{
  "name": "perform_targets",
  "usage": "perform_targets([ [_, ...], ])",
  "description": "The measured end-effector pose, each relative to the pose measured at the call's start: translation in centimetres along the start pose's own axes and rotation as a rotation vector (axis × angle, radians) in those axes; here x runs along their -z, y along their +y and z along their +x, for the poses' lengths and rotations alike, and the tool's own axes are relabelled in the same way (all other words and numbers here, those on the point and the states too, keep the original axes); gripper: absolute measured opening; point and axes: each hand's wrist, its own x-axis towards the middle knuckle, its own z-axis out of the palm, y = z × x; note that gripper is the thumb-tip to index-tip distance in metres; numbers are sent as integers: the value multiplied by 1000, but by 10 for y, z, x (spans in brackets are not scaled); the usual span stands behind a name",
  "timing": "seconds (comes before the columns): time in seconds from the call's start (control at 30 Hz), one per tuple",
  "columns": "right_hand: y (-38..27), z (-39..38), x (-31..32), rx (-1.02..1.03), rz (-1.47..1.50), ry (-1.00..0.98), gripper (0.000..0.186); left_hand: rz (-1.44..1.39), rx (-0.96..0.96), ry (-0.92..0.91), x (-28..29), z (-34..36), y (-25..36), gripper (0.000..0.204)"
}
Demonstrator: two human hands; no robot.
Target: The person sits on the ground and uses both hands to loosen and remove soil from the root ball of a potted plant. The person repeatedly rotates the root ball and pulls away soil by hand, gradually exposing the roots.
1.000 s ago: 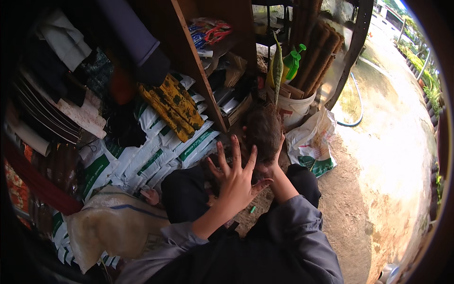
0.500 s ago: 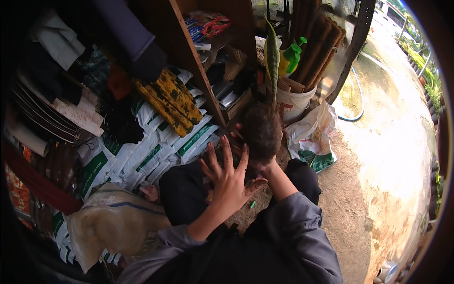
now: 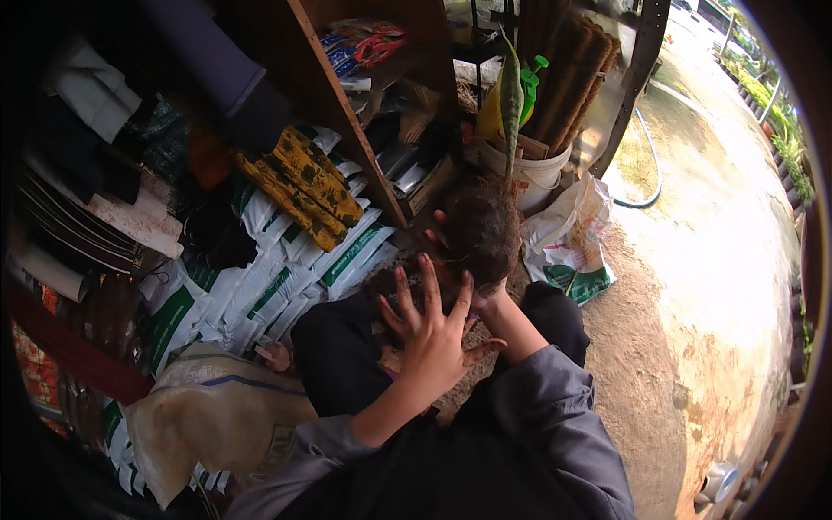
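Note:
A snake plant with one upright green leaf (image 3: 511, 113) rises from a dark, fibrous soil root ball (image 3: 481, 234). My right hand (image 3: 490, 299) grips the ball from underneath and behind, with some fingertips showing at its left side. My left hand (image 3: 433, 334) has its fingers spread apart just below and left of the ball, its fingertips close to it; whether they touch it I cannot tell. Dark soil marks my fingers. My crossed legs in dark trousers (image 3: 334, 355) lie beneath, and the ground under the ball is mostly hidden.
Stacked white-and-green sacks (image 3: 295, 286) and a beige woven sack (image 3: 199, 416) lie at left, below hanging cloths (image 3: 286, 182). A wooden shelf (image 3: 347, 121), a white bucket (image 3: 542, 186) with rolled fibre mats and a yellow-green sprayer, and a crumpled bag (image 3: 563, 243) stand ahead. A hose (image 3: 641, 199) lies right.
The plant and its root ball are slightly shifted in view. My left hand has moved a little and still has spread fingers. My right hand keeps its grip under the ball.

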Motion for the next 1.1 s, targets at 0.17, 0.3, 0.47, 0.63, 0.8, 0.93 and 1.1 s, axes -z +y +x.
perform_targets([
  [0.17, -3, -4, 0, 112, -74, 233, 100, 1, 24, 69, -10, 12, -1, 94],
  [0.3, -6, -8, 0, 75, -2, 135, 99, -140, 25, 114, -17, 12, 2, 87],
  [0.47, -8, -6, 0, 72, -109, 264, 104, -56, 31, 166, -17, 15, 0, 83],
  [0.63, -6, -5, -5, 50, -118, 389, 108, -53, 48, 189, -14, 8, 1, 82],
  [0.8, -2, -8, 1, 6, -183, 305, 104, -11, 33, 86, -14, 4, -2, 79],
  [0.93, 3, -6, -3, -21, -270, 373, 89, -73, 88, 158, -16, 0, -11, 80],
  [1.1, 1, -2, 22, -7, -456, 534, 49, -248, 86, 385, -37, 26, -38, 90],
])
